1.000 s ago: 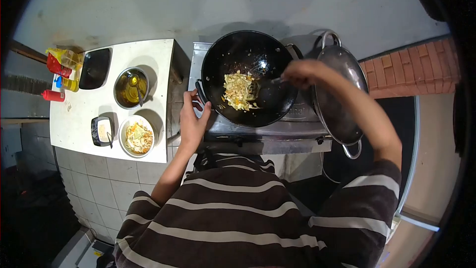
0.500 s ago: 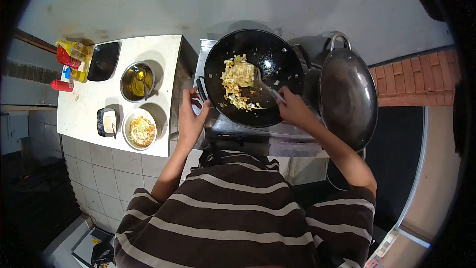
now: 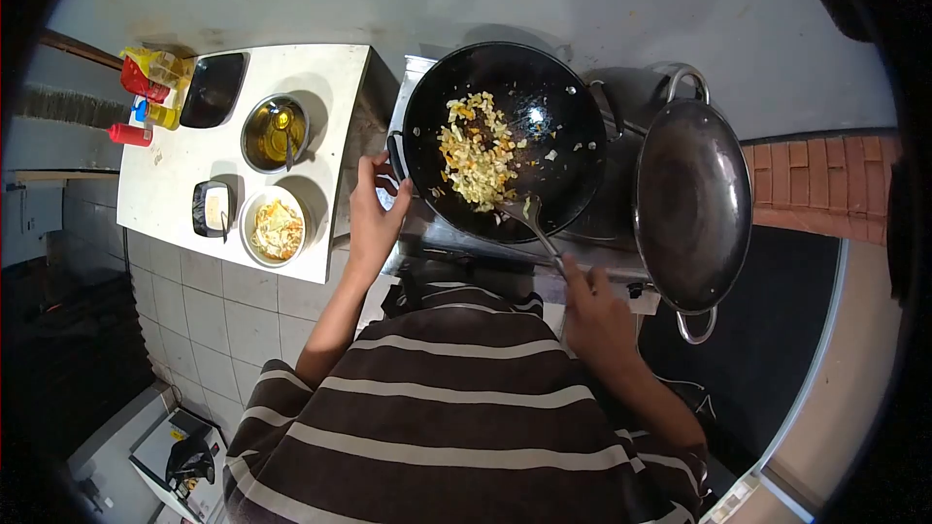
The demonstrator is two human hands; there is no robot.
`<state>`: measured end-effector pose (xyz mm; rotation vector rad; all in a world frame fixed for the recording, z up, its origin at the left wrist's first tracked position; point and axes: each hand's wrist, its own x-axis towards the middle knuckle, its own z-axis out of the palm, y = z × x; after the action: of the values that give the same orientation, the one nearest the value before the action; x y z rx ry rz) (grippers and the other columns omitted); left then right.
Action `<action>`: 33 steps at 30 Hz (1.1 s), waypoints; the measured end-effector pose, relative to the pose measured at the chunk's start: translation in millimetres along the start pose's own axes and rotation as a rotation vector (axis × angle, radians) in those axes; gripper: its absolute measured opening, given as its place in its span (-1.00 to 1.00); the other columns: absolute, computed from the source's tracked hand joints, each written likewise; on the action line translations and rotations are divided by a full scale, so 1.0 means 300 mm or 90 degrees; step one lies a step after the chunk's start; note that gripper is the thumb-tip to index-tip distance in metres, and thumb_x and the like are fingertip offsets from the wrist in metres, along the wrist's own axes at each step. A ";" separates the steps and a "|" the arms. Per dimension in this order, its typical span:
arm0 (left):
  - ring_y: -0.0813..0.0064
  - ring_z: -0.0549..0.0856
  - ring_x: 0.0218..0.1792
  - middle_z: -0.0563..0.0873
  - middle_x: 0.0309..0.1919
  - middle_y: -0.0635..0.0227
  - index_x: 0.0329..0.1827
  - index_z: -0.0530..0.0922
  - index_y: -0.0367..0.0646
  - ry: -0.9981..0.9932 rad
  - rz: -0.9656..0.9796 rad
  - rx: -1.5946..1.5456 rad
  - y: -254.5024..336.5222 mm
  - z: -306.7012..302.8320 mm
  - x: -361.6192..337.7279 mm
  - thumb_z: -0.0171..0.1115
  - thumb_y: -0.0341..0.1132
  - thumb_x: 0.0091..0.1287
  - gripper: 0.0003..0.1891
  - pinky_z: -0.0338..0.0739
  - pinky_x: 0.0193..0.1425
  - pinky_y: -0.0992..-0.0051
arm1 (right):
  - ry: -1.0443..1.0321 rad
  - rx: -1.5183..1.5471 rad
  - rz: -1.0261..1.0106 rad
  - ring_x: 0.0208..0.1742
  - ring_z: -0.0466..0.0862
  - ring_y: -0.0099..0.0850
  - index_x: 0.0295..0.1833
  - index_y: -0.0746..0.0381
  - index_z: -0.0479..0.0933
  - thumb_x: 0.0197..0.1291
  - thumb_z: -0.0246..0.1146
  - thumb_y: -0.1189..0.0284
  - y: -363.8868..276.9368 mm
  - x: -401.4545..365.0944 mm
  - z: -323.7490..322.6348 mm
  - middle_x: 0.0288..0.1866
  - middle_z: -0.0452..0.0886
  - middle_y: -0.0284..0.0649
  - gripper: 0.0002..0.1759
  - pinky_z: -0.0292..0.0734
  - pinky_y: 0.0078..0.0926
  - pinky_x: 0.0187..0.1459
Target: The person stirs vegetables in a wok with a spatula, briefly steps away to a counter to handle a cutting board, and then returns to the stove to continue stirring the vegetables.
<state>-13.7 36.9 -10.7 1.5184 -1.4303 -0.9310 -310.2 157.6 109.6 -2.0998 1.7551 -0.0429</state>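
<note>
A black wok (image 3: 568, 184) sits on the stove, with chopped egg-like pieces and vegetable bits (image 3: 476, 155) heaped left of its middle. My left hand (image 3: 373, 223) is at the wok's left handle (image 3: 395, 156), thumb and fingers closed around it. In my right hand (image 3: 600, 325) is the handle of a metal spatula (image 3: 544, 236). The spatula's blade rests inside the wok's near edge, beside the food.
A second, metal wok (image 3: 694, 204) stands to the right. On the white table (image 3: 335, 107) at left are a metal pot of oil (image 3: 260, 141), a bowl of shredded vegetables (image 3: 275, 231), a small black container (image 3: 199, 209), a black tray (image 3: 214, 87) and several bottles.
My right hand has moved down toward me, drawing the spatula from the food to the wok's near edge. The food now lies more spread out. My left hand stays at the handle.
</note>
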 end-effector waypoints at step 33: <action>0.39 0.67 -0.31 0.70 -0.21 0.15 0.21 0.41 -0.33 0.006 0.043 -0.009 -0.020 0.005 0.016 0.39 -0.47 0.34 -0.56 0.57 -0.13 0.37 | 0.082 0.000 0.034 -0.33 0.73 0.14 0.35 0.30 0.45 0.25 0.19 0.57 -0.031 0.205 0.088 -0.01 0.55 0.19 -0.49 0.68 0.02 -0.31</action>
<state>-12.4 32.2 -16.8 1.4539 -1.4565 -0.8910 -281.4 108.0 74.2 -2.0903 1.8843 -0.1677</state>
